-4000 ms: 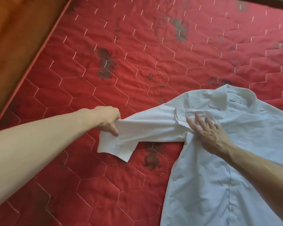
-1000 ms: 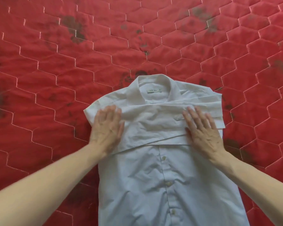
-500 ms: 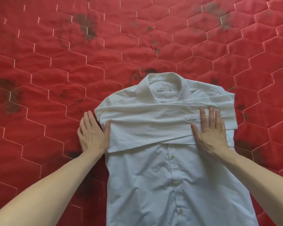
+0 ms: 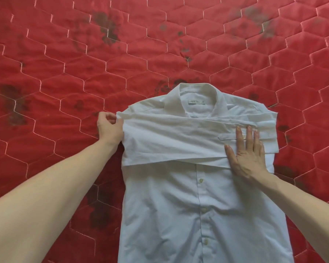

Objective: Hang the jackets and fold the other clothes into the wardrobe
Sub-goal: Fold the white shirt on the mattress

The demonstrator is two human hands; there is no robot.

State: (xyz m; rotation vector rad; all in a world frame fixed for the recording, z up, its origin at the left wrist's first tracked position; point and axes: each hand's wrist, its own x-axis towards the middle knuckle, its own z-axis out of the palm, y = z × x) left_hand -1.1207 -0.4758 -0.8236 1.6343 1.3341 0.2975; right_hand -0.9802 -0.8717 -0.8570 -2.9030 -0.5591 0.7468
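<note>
A white button-up shirt (image 4: 198, 202) lies face up on the red quilted mattress (image 4: 65, 73), collar away from me, with both sleeves folded across the chest. My left hand (image 4: 108, 128) pinches the folded edge of the sleeve at the shirt's left shoulder and lifts it slightly. On the right side of the chest, my right hand (image 4: 249, 154) lies flat with straight fingers, pressing the crossed sleeves and cuff down.
The mattress spreads out on all sides of the shirt, with dark stains scattered over its hexagon stitching. No other clothes, hangers or wardrobe are in view.
My left hand went from lying flat beside the shirt to pinching the sleeve fold at the left shoulder. The right hand stays pressed on the sleeves.
</note>
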